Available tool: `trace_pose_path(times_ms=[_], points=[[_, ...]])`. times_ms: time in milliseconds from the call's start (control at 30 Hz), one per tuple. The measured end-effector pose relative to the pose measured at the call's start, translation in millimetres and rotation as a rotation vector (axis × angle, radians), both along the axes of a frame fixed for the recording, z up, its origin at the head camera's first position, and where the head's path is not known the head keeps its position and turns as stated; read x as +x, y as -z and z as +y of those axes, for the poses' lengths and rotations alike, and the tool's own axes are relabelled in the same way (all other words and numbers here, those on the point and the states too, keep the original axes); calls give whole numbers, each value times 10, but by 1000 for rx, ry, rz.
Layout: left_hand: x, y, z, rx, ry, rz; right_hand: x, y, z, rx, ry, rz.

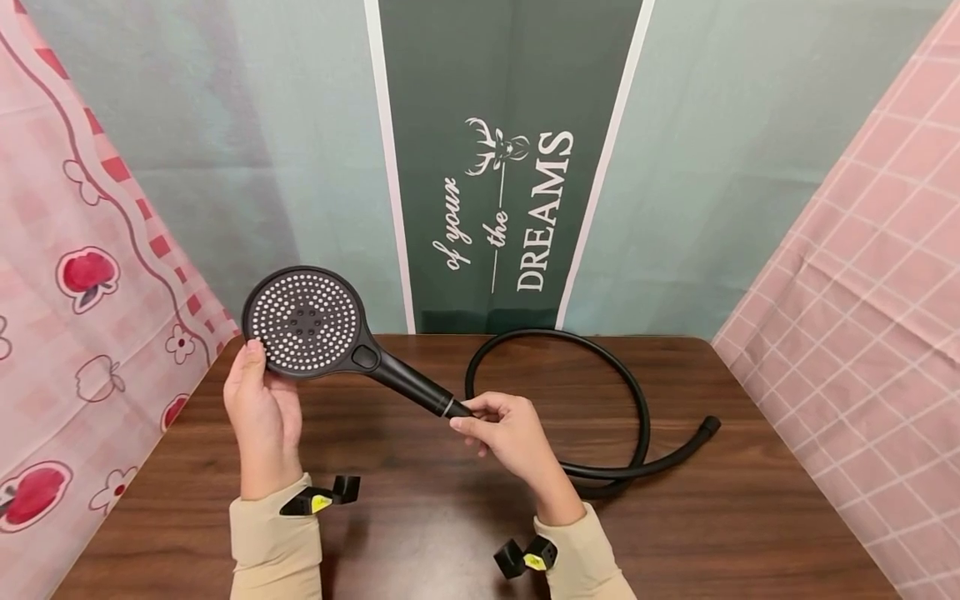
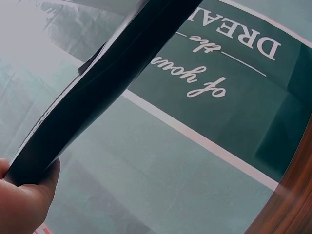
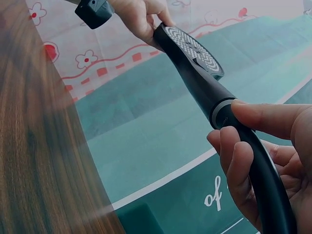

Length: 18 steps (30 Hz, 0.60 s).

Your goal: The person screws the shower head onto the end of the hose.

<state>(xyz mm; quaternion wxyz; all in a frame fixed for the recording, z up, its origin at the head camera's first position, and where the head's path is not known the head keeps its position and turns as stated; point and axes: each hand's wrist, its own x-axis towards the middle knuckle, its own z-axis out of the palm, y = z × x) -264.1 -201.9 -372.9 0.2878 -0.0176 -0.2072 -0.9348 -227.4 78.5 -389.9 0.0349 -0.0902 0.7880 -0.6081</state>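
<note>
A black shower head point(image 1: 303, 322) with a round face of pale nozzles is held above the table, its handle slanting down to the right. My left hand point(image 1: 258, 408) grips the rim of the round head between thumb and fingers, seen edge-on in the left wrist view. At the handle's lower end, my right hand point(image 1: 506, 429) pinches the black hose connector point(image 3: 229, 114), which meets the handle at a silver ring. From there the black hose point(image 1: 641, 400) loops over the table to a loose end point(image 1: 711, 425) on the right.
The dark wooden table point(image 1: 405, 517) ends at hanging cloths: a green one point(image 1: 517, 75) with white lettering behind, a pink one with fruit point(image 1: 86, 275) at left, a pink checked one point(image 1: 847, 275) at right. Black cameras point(image 1: 525, 557) sit on both wrists.
</note>
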Motion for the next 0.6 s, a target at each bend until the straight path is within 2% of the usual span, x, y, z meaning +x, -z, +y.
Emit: trace_pose_path(times_ms=[600], points=[[-4, -13, 3, 9, 2, -3, -10, 5, -3, 6, -14, -12]])
